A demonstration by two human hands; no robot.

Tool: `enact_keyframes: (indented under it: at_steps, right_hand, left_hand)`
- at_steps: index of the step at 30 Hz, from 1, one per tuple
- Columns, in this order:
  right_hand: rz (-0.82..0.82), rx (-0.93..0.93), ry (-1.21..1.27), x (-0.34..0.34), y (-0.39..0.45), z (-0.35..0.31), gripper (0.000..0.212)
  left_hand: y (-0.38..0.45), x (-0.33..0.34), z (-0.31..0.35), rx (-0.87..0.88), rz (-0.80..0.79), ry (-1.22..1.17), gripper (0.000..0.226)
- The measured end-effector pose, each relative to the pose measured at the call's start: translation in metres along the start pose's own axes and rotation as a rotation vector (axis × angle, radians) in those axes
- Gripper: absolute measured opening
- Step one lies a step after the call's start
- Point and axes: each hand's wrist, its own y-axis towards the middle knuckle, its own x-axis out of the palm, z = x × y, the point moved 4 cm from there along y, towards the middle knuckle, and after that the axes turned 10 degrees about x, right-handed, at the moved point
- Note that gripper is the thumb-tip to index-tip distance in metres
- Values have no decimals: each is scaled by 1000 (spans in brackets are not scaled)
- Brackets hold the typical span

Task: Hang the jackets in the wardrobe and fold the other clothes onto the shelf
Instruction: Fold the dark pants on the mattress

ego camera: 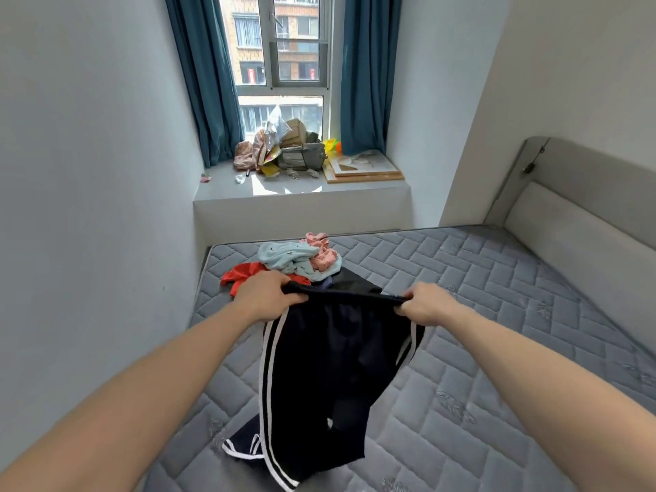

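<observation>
Navy trousers (319,367) stretched between both hands (264,296).

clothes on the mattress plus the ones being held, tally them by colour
Dark navy: 1, the white-striped track trousers held up at the waistband in the grip of the left hand and right hand
Red: 1, crumpled garment
Light blue: 1, printed garment
Pink: 1, garment
Black: 1, garment
Total: 5 that show; the heap may hide more.
</observation>
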Motion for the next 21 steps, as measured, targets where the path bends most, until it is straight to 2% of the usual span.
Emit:
enact_keyframes:
  at_steps: [6,10,13,17,21]
  right_hand:
    - [465,-135,162,-182,14,-81,18]
    - [743,-235,322,-288,-18,-123,35]
    - [888,-322,347,-338,-46,-137,40]
    - [982,-384,376,-363,-70,-132,44]
    - [964,-395,296,-347,-79,-109,42]
  left_hand:
    - [74,-173,49,17,438,-223,26]
    - [86,-279,84,129,674,-308,22]
    - [82,-332,107,233,792,-285,14]
    - [68,-359,128,305,820,-203,18]
    - [48,-339,142,344,701,-113,25]
